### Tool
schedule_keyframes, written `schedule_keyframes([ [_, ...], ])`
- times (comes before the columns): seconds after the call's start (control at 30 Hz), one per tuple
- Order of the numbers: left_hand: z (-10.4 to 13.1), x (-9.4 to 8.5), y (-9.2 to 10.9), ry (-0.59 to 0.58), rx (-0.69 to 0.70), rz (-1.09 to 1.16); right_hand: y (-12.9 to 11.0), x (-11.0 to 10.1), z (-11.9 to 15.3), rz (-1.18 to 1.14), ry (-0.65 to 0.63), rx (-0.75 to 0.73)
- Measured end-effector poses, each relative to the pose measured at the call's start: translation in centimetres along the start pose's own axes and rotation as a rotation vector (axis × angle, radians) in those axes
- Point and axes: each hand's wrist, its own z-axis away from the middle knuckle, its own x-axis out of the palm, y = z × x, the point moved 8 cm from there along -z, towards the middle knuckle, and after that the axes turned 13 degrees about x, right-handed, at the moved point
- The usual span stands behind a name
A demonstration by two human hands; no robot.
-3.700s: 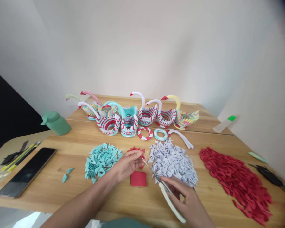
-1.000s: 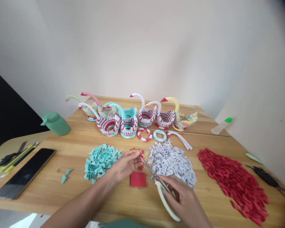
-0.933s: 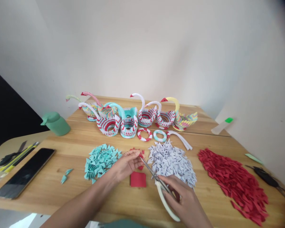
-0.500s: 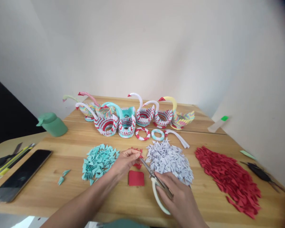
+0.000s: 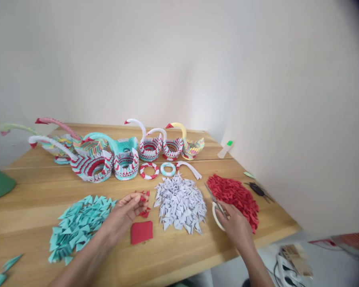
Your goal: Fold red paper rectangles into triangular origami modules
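Holding metal scissors (image 5: 214,199) and red paper (image 5: 143,198), hands (image 5: 128,209) flank spiky grey triangles (image 5: 181,203).

No lettering, label, brand name, number or sign can be read on any of the things before you as you look forward and down.

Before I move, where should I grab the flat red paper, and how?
Pinch the red paper by its near edge, coming from the side nearest you. It lies flat, so lifting that edge first should help. Small red pieces lie beyond, and the left hand is near its far left corner.
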Motion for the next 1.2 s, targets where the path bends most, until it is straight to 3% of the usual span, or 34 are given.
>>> schedule_keyframes([
  [0.1,0.2,0.3,-0.1,-0.028,0.006,-0.034,2.1,1.5,-0.3,0.075,-0.051,0.016],
  [0.2,0.4,1.0,-0.2,-0.075,0.015,-0.077,0.8,1.1,-0.5,-0.002,0.008,-0.078],
  [0.3,0.3,1.2,0.0,-0.083,0.074,-0.140,-4.0,-1.2,0.0,-0.184,0.145,-0.170],
  [0.47,0.4,0.9,0.5,-0.098,0.183,-0.319,-17.6,-2.2,3.5,-0.546,-0.109,-0.533],
  [0.53,0.6,1.1,0.7,-0.117,0.188,-0.363,-21.1,-2.4,4.6,-0.614,-0.136,-0.622],
  [0.6,0.7,1.4,0.9,-0.129,0.191,-0.396,-22.8,-2.3,5.0,-0.661,-0.141,-0.662],
  [0.87,1.0,1.7,1.6,-0.129,0.245,-0.522,-23.1,-1.4,5.0,-0.636,-0.174,-0.695],
  [0.97,1.1,2.2,2.4,-0.162,0.342,-0.698,-23.3,-1.3,5.1,-0.539,-0.153,-0.739],
  [1.13,1.8,4.6,4.1,-0.315,0.618,-1.124,-24.1,-0.8,4.9,-0.312,-0.111,-0.864],
  [1.2,1.8,4.6,4.4,-0.290,0.633,-1.165,-23.9,-0.8,4.5,-0.369,-0.127,-0.843],
])
